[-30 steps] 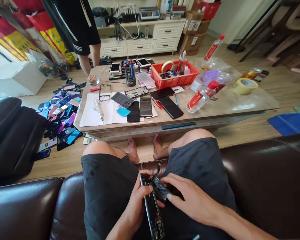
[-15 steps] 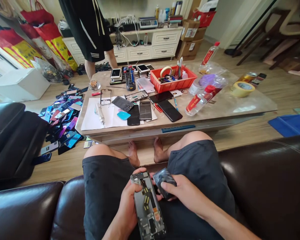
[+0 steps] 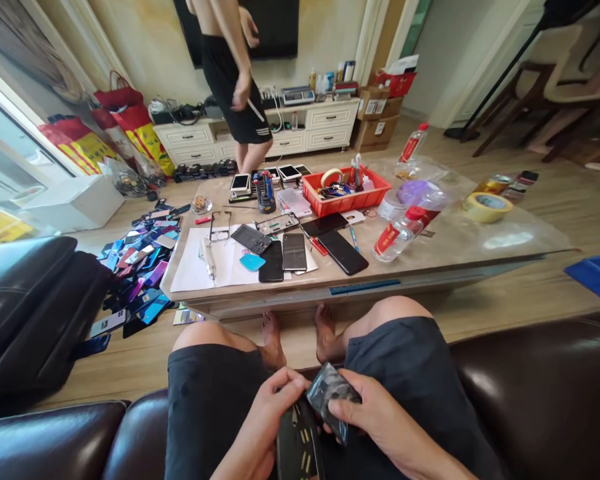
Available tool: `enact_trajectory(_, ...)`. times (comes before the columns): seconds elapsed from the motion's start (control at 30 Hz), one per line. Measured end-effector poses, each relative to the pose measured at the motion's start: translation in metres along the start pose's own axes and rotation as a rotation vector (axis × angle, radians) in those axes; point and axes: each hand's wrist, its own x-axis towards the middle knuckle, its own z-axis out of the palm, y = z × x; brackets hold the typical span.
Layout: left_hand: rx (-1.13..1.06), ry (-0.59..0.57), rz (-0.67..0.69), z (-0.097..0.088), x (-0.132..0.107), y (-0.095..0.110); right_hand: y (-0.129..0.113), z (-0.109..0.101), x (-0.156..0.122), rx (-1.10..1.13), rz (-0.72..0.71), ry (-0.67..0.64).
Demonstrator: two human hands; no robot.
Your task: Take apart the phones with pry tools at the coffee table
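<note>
In my left hand (image 3: 273, 417) is an opened phone (image 3: 300, 447) with its back off and its inner parts bare; its lower end runs out of the picture. The left thumb and forefinger are closed at the phone's top end, close beside the bag's left edge; I cannot tell if they pinch it. My right hand (image 3: 367, 410) is closed on a small clear plastic bag (image 3: 327, 393) with dark contents, its thumb lying on top. The bag sits against the phone's upper right. Both hands are over my lap.
Ahead stands a low table (image 3: 520, 230) with phones (image 3: 343, 252), a red tool basket (image 3: 347, 203), a water bottle (image 3: 395, 237) and a tape roll (image 3: 487, 207). Phone shells (image 3: 140, 267) cover the floor at left. A person (image 3: 233, 87) stands beyond the table.
The view has tilted up. The phone has tipped and shows less of its inside. My left thumb and forefinger have come together near the bag. The other person has moved right.
</note>
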Motion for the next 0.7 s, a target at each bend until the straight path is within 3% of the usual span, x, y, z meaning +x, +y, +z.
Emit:
enact_trajectory(0.1, 0.165, -0.020, 0.046, 0.005, 0.007, 0.007, -0.002, -0.004, 0.011, -0.154, -0.074, 0.010)
enact_trajectory(0.2, 0.289, 0.027, 0.112, 0.005, 0.014, 0.007, -0.001, -0.009, 0.018, -0.298, -0.043, -0.003)
enact_trajectory(0.3, 0.367, 0.099, 0.182, 0.000, 0.021, -0.001, 0.004, -0.009, 0.019, -0.355, 0.010, -0.058)
enact_trajectory(0.43, 0.444, 0.164, 0.248, -0.008, 0.028, -0.014, 0.010, -0.005, 0.022, -0.399, 0.020, 0.023)
enact_trajectory(0.53, 0.465, 0.146, 0.253, -0.014, 0.031, -0.019, 0.011, -0.004, 0.025, -0.375, 0.012, 0.049)
enact_trajectory(0.7, 0.392, 0.116, 0.262, -0.022, 0.037, -0.015, 0.005, -0.011, 0.023, -0.171, 0.031, -0.124)
